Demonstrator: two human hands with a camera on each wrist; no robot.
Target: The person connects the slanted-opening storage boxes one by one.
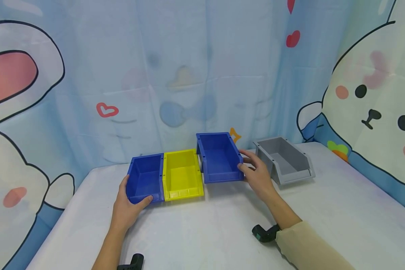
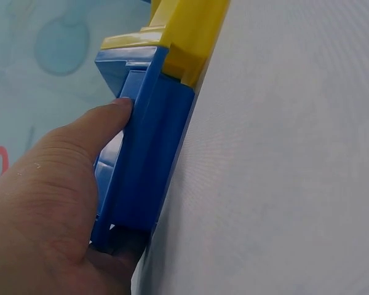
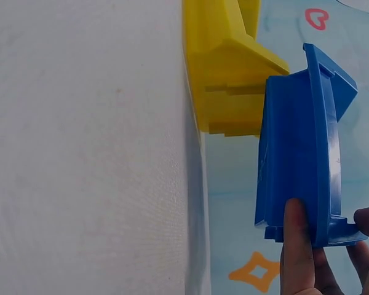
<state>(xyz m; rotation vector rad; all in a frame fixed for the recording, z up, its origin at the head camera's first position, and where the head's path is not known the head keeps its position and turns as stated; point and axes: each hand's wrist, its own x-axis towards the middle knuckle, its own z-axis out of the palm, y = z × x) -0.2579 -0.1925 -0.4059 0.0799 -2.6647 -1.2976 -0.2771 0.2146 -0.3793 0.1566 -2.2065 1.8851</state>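
My left hand [image 1: 126, 208] grips the left side and front edge of a blue bin [image 1: 146, 180] on the table, its thumb [image 2: 111, 120] on the front rim. Against that bin's right side stands a yellow bin [image 1: 183, 174]. A second blue bin [image 1: 221, 157] is held up off the table by my right hand [image 1: 256, 174], which pinches its right wall. In the right wrist view, this raised blue bin [image 3: 295, 147] hangs apart from the table, just beside the yellow bin [image 3: 227, 86]. The thumb and fingers [image 3: 298, 252] are around its edge.
A grey bin [image 1: 285, 161] stands on the white table [image 1: 202, 232] at the right, just beyond my right hand. Behind the table hangs a blue curtain [image 1: 189, 56] with cartoon figures. Black wrist devices [image 1: 266, 233] sit at both wrists.
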